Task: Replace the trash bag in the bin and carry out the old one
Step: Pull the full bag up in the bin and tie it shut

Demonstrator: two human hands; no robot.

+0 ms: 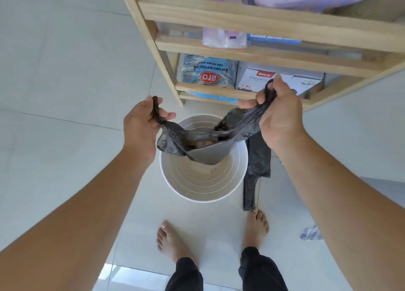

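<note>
Old trash bag [203, 137], gripped by both hands, hides its contents.

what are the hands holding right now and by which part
Both hold the old black trash bag by its handles: left hand grips one, right hand the other, above the white bin.

Tiled floor [65, 93] bears bin [203, 199], flat bag [254, 181].

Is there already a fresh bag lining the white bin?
No: the white bin shows bare ribbed walls inside, while a flat black bag lies on the floor beside it and both hands hold the old bag above.
</note>
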